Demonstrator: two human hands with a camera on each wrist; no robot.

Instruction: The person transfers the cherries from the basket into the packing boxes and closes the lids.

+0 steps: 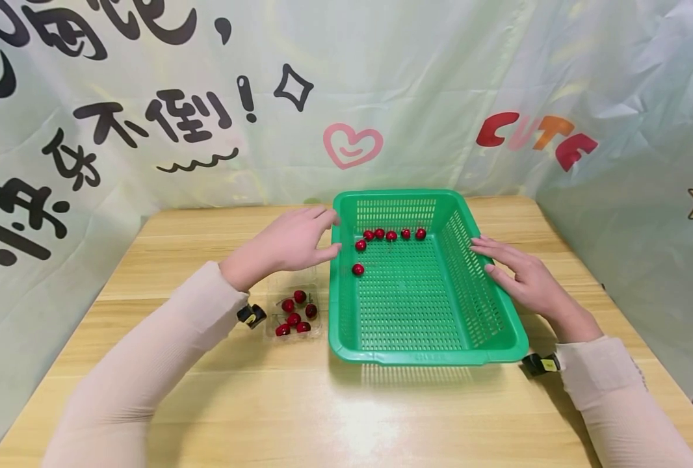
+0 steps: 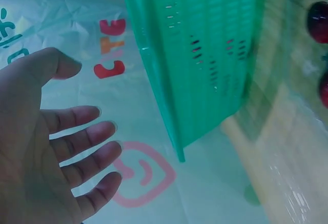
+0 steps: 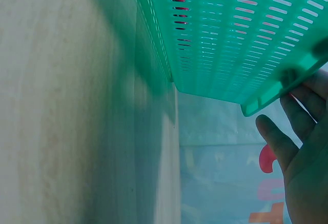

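A green plastic basket (image 1: pixel 428 357) with slotted walls stands on the table. Several dark red cherries (image 1: pixel 358 269) lie in it along the far and left sides. My left hand (image 1: pixel 302 242) is by the basket's left rim; in the left wrist view its fingers (image 2: pixel 92 137) are spread and hold nothing, apart from the basket. My right hand (image 1: pixel 524 279) touches the right rim with extended fingers, its thumb apart from them in the right wrist view. Below my left wrist sits a clear plastic box (image 1: pixel 317 329) with several more cherries (image 1: pixel 294 318) inside.
The wooden table (image 1: pixel 253 403) runs back to a pale fabric backdrop (image 1: pixel 417 78) printed with dark lettering, a pink heart (image 1: pixel 353 146) and coloured letters. Another sheet of fabric hangs along the right side. Small black devices (image 1: pixel 251 316) are worn at both wrists.
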